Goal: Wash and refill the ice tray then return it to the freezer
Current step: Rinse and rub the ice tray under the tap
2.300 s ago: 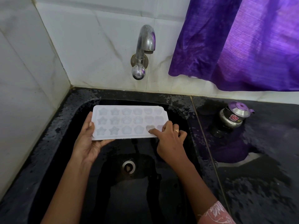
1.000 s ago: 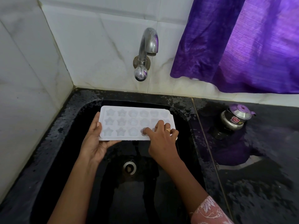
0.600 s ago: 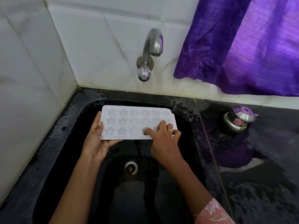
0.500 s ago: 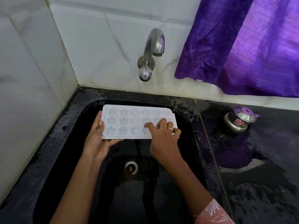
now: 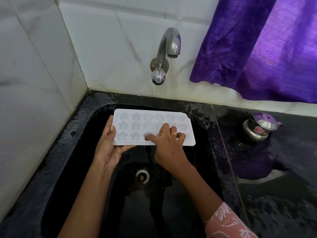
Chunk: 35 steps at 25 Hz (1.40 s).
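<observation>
A white ice tray [image 5: 136,116] with star-shaped and round cavities is held level over the black sink [image 5: 72,134], below the tap [image 5: 169,43]. No water runs from the tap. My left hand [image 5: 109,150] grips the tray's left end, thumb on top and fingers underneath. My right hand [image 5: 169,150] rests on the tray's near right part. Its index finger is stretched out and presses into a cavity in the near row; the other fingers lie bent on top. The right hand hides several cavities.
The sink's drain [image 5: 142,176] lies below the tray. A small steel pot with a lid [image 5: 259,128] stands on the wet black counter to the right. A purple curtain [image 5: 257,48] hangs at the upper right. White tiled walls close the left and back.
My right hand has slid leftward along the tray's near row, its index finger moving from cavity to cavity. The left hand has kept its grip on the tray's left end.
</observation>
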Each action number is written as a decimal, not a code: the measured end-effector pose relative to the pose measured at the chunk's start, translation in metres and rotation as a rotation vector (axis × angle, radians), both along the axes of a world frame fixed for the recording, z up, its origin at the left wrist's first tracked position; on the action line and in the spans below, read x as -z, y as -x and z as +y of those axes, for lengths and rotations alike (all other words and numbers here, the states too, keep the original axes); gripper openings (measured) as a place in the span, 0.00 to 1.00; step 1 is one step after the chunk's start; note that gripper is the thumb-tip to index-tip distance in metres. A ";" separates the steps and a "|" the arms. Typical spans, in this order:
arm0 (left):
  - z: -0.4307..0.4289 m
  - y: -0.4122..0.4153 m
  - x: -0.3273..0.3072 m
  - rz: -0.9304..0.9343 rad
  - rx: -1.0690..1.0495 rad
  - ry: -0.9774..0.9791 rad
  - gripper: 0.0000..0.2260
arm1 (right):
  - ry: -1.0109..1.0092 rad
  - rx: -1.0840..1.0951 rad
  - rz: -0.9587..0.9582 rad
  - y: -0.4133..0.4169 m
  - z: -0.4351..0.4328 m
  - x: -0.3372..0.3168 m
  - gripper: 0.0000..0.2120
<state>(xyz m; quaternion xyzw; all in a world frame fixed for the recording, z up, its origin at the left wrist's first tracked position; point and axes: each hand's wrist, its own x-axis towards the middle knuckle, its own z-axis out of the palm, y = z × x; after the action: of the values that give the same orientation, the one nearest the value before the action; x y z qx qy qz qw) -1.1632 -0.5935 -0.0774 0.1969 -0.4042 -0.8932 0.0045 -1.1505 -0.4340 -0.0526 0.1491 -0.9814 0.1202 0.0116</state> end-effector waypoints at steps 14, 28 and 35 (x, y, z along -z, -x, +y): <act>-0.001 -0.001 0.002 -0.005 0.004 0.000 0.18 | -0.020 0.022 0.032 -0.001 -0.005 0.007 0.25; -0.001 -0.002 0.002 -0.018 -0.005 -0.009 0.18 | 0.083 -0.006 0.067 -0.002 -0.005 -0.001 0.32; 0.004 -0.003 0.005 0.002 0.011 -0.022 0.17 | -0.040 -0.111 -0.008 0.003 -0.024 -0.004 0.24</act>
<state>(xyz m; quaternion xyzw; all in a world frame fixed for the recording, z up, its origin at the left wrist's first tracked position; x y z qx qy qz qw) -1.1598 -0.5899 -0.0821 0.1939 -0.3953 -0.8978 -0.0025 -1.1531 -0.4579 -0.0486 0.2029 -0.9739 0.1015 -0.0021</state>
